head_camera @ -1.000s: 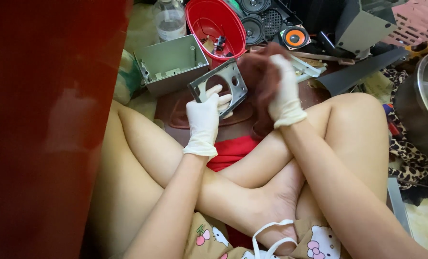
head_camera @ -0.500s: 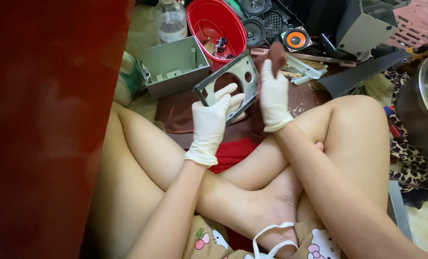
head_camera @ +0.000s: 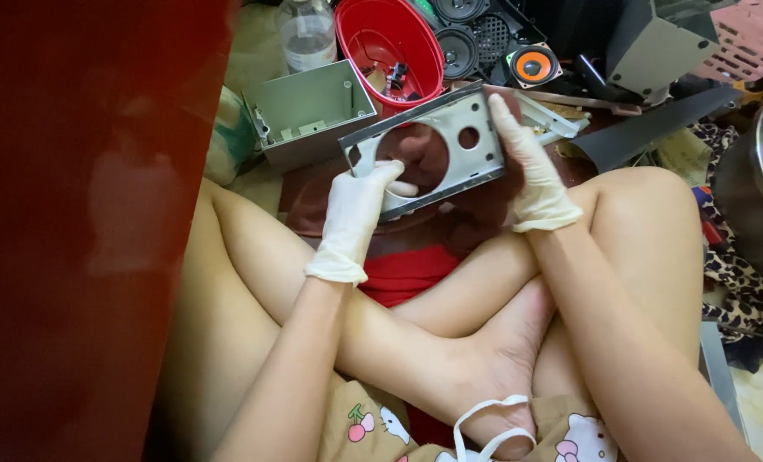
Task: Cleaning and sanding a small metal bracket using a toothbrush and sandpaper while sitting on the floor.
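Hardly anything here counts as a package, label, sign or screen. The one clear package is a plastic bottle (head_camera: 307, 34) at the far edge, left of the middle, standing upright just behind a grey metal box (head_camera: 313, 111) and left of a red bucket (head_camera: 390, 47). It is see-through with a rounded shoulder, and only its lower part shows; its top is cut off by the edge of the view. A faint pale band crosses its body; whether that is a label cannot be told. No signs or screens show.
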